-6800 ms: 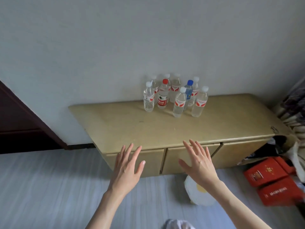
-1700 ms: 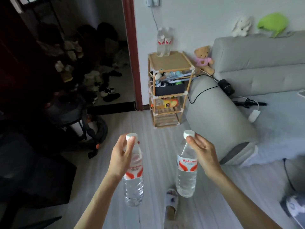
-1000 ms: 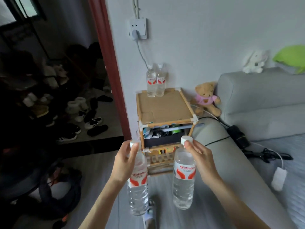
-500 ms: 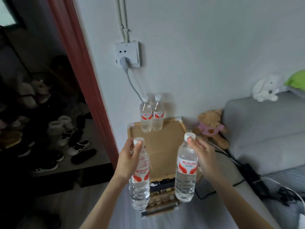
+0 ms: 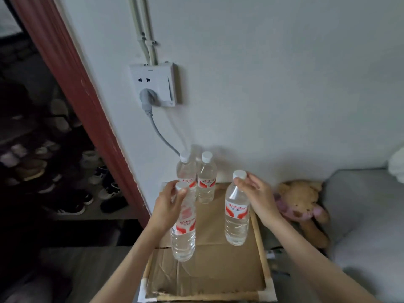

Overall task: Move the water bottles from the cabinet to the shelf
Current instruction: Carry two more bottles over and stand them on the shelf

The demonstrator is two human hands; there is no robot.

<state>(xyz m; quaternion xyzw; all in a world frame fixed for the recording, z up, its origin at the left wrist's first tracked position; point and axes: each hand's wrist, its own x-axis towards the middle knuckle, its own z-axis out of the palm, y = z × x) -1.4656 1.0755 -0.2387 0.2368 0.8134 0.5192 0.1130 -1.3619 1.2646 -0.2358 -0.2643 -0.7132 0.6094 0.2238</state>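
Bottles (image 5: pixel 236 217) gripped in both hands.

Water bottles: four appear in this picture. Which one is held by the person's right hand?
The bottle on the right, gripped at its white cap by the right hand. The left hand holds another bottle; two bottles stand by the wall.

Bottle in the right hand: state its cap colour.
White cap on the bottle held by the right hand, seen in the head view.
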